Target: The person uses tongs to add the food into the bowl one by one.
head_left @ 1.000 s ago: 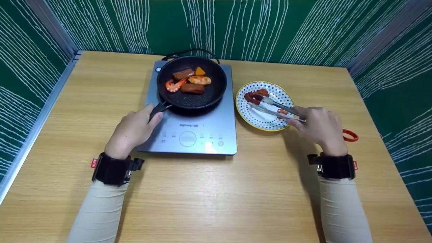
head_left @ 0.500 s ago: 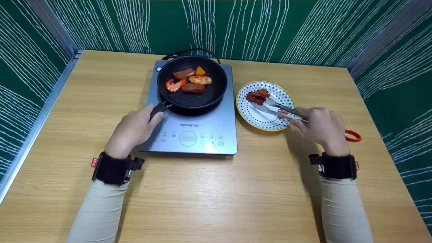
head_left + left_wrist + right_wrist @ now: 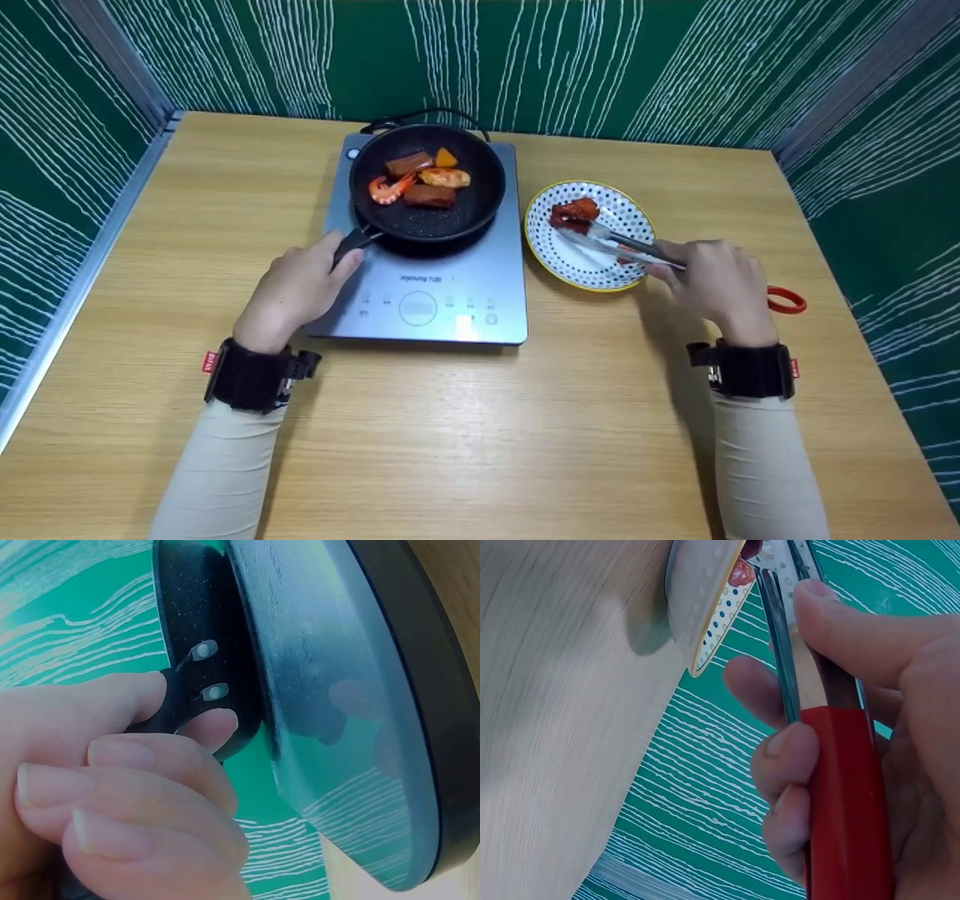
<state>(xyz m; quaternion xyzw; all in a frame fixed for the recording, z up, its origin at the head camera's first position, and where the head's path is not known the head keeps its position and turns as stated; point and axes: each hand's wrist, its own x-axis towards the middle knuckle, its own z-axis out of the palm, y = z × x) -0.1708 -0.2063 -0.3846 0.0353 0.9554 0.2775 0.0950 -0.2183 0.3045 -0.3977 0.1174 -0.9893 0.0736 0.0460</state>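
Note:
My left hand [image 3: 292, 289] grips the handle [image 3: 351, 244] of a black frying pan [image 3: 450, 221]. In the left wrist view the thumb and fingers [image 3: 135, 772] wrap that handle below two rivets. My right hand [image 3: 712, 289] holds metal tongs [image 3: 630, 244], whose red grip [image 3: 847, 795] shows in the right wrist view. The tong tips are at a dark red piece of food [image 3: 568, 223] on a polka-dot plate [image 3: 559, 275] with a yellow rim. An orange-red piece [image 3: 583, 207] lies against it, and a smaller reddish one [image 3: 625, 256] is partly hidden under the tongs.
The pan sits on a silver induction cooker [image 3: 487, 277], left of the plate. In it lie a shrimp [image 3: 386, 191], two brown chunks [image 3: 429, 196], an orange wedge [image 3: 445, 157] and a browned piece [image 3: 444, 178]. A black cord [image 3: 442, 110] runs behind. Green walls enclose the table [image 3: 480, 435].
The tongs and my right hand have shifted slightly right, and the dark red piece at their tips has moved a little right too. My left hand and the pan have stayed put.

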